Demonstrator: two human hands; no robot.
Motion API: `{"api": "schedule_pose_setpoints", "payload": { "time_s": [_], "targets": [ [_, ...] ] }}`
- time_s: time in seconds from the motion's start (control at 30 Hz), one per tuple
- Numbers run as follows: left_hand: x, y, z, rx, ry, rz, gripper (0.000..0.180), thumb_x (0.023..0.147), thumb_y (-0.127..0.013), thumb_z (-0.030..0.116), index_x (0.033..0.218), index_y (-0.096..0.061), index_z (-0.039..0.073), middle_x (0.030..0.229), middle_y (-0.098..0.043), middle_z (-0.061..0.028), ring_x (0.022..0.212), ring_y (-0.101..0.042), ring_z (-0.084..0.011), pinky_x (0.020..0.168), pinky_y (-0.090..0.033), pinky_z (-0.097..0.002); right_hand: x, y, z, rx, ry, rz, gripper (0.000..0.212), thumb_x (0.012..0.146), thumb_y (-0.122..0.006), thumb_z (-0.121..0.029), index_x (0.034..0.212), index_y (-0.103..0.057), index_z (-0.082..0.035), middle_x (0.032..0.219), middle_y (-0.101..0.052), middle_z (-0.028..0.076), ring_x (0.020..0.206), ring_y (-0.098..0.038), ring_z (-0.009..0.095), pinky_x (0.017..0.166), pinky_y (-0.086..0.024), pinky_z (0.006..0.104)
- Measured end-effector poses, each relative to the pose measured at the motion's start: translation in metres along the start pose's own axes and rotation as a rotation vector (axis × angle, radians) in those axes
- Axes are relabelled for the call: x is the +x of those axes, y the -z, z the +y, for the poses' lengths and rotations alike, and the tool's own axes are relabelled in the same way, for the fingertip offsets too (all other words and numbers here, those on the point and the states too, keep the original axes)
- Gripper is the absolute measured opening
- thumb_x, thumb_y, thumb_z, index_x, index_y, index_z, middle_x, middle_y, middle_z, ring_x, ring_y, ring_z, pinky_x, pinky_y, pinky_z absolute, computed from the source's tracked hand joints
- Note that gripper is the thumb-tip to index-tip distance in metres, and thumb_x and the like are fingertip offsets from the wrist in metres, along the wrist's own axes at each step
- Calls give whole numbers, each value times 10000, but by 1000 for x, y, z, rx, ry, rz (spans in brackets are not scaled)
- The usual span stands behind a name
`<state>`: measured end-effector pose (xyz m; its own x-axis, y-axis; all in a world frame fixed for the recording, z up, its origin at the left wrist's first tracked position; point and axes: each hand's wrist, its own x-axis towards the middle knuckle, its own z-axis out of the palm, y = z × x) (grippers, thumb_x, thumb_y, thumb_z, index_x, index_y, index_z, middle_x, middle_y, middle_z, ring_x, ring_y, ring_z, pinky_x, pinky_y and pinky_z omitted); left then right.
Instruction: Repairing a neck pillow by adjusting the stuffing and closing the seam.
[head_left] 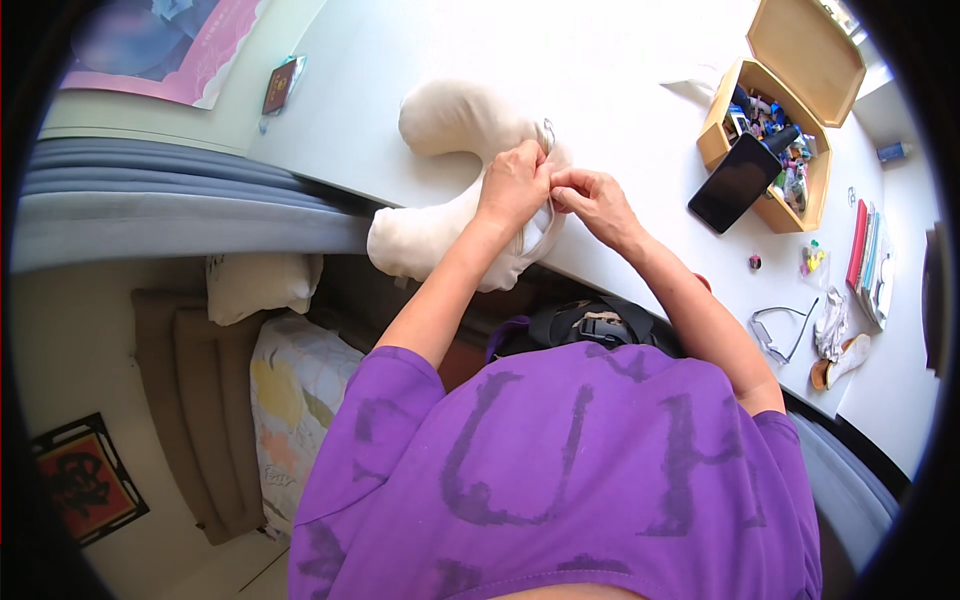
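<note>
A cream U-shaped neck pillow (455,115) lies across the white table's edge, its open side facing left. Along its outer curve an opening in the cover shows what looks like a zipper edge. My left hand (515,183) is closed on the cover at the middle of that curve, fingertips pinched. Right beside it, my right hand (597,203) pinches the same edge of the cover, and the two hands' fingertips almost touch. Whether a zipper pull sits between the fingers is hidden.
On the white table (630,120) an open wooden box (815,195) holds small items, with a black phone (735,183) leaning on it. Glasses (785,330), books (870,260) and a brush-like thing (842,362) lie to the right. Left are a bed (295,380) and grey-blue curtain (190,225).
</note>
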<state>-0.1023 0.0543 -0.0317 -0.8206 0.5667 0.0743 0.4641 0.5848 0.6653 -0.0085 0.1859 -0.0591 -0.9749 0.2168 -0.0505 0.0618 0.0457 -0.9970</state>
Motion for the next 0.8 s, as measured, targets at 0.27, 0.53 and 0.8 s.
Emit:
{"api": "schedule_pose_setpoints", "payload": {
  "time_s": [0.27, 0.53, 0.8],
  "targets": [
    [-8, -4, 6, 145, -109, 74, 108, 823, -627, 112, 850, -563, 30, 764, -646, -187, 746, -642, -391, 690, -509, -486, 43, 19, -47, -600, 300, 117, 157, 854, -619, -152, 941, -682, -37, 888, -707, 143, 802, -695, 300, 756, -544, 384],
    [-10, -5, 8, 182, -105, 74, 99, 831, -608, 93, 861, -532, 36, 803, -649, -186, 773, -642, -393, 712, -512, -500, 69, 18, -56, -806, 267, 7, 146, 848, -623, -131, 936, -665, -22, 895, -697, 142, 788, -689, 290, 743, -544, 382],
    [-10, -7, 5, 163, -113, 74, 96, 829, -598, 87, 873, -530, 35, 828, -652, -184, 795, -641, -390, 726, -512, -494, 82, 26, -60, -831, 382, -15, 138, 863, -621, -106, 934, -663, 4, 807, -694, 151, 736, -689, 300, 710, -549, 365]
  ]
}}
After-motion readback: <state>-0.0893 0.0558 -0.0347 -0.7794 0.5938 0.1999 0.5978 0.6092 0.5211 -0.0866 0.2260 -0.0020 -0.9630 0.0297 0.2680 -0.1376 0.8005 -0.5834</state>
